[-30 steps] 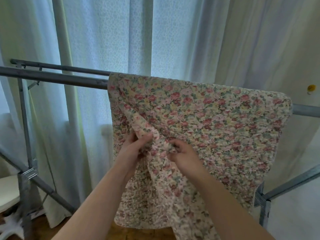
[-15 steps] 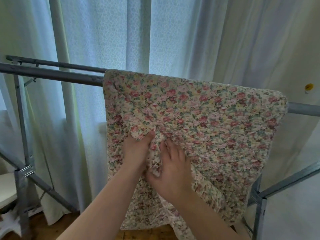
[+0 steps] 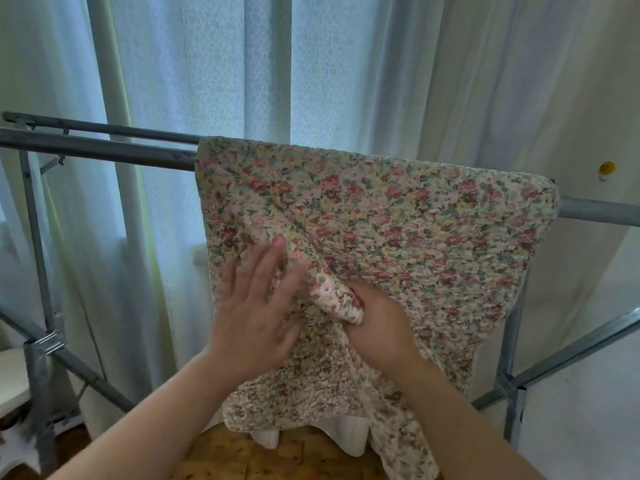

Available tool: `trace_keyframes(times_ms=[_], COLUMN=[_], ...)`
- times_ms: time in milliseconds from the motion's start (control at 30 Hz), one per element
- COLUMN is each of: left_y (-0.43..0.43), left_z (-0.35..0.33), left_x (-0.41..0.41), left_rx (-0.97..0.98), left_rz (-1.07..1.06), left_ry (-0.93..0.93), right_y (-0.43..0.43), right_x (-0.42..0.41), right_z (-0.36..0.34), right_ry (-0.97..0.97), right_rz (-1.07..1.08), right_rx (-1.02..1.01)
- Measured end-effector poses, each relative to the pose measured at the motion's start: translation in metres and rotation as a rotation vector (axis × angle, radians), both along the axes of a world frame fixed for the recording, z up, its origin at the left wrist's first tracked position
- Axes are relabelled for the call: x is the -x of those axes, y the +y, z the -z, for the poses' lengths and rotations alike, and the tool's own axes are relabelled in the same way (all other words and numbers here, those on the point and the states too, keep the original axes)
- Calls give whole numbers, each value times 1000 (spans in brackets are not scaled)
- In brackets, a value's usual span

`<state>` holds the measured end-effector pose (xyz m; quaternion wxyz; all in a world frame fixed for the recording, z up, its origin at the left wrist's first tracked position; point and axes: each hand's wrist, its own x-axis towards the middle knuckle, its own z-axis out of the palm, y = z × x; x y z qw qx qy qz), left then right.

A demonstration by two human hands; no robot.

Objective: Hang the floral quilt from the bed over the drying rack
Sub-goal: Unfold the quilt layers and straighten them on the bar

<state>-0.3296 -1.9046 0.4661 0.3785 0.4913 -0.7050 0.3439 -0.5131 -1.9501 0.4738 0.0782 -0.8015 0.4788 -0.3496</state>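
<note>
The floral quilt (image 3: 398, 230) is hanging over the top rail of the drying rack (image 3: 97, 152). Since a moment ago the left hand (image 3: 256, 306) has opened flat and is pressing the cloth with straight fingers, while the right hand (image 3: 377, 323) is now gripping a bunched fold (image 3: 336, 299). The person is probably smoothing the drape, so the hanging looks nearly finished.

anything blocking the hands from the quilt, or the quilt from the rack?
Nothing visible. The floral quilt already hangs over the drying rack. The left hand lies flat against the quilt, and the right hand grips a bunched fold of it.
</note>
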Motion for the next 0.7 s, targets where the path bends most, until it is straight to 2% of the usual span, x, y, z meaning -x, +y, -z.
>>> trace_keyframes(times_ms=[67,133,267,333,400,500,633,700], left_y=[-11,-22,-41,-48,-51,-49,-42,-41], left_z=[3,1,-24,-41,-56,-69,-83,-91], left_x=[1,4,10,16,22,30,46,56], left_rx=[41,91,271,340,294,133,-82,-197], left_rz=[-15,-41,-46,-11,18,23,-86,-149], left_ry=[-264,-401,-537,-566,-605,-595,-436,-342], right_y=[1,1,-7,-12,-12,-3,21,34], right_x=[8,16,39,52,61,66,58,51], right_z=[-13,-27,-56,-69,-80,-86,-71,-58], right_ry=[-85,-124,-54,13,22,20,128,115], right_rz=[-65,-139,-241,-249,-257,-84,230,281], right_rx=[-93,-246,-566,-604,-603,-405,209,361])
